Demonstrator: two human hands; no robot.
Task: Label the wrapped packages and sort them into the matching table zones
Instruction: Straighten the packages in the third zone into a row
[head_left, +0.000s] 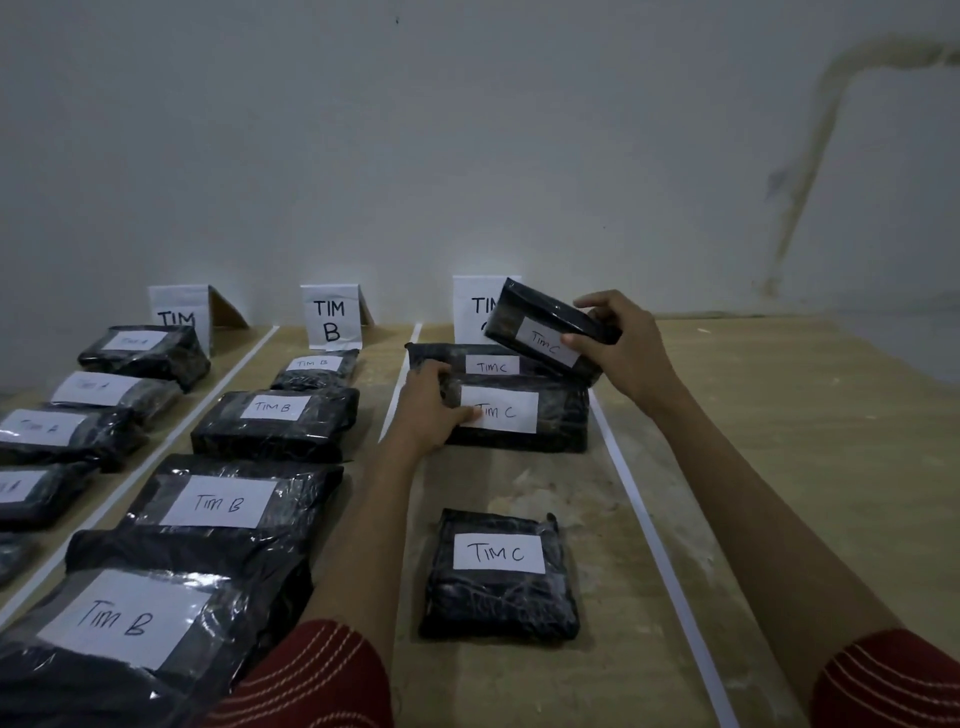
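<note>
Tim C package (545, 327) sits just in front of the TIM C sign (470, 306), partly covering it. Your right hand (623, 348) has its grip clamped on the package's right end. It's tilted, label facing you, with its long axis running left-right. In front of the sign, your left hand (431, 410) grips the flat package (519, 415) on the worktop (779, 415).

Free room right of the tape; left crowded.
Bare table (841, 441) open beyond right tape line (648, 525); gap between near Tim C package (498, 577) and middle Tim C package (524, 415); far end blocked by tilted package (545, 327) and sign (470, 306); Tim B packages (275, 421) packed close at left.
</note>
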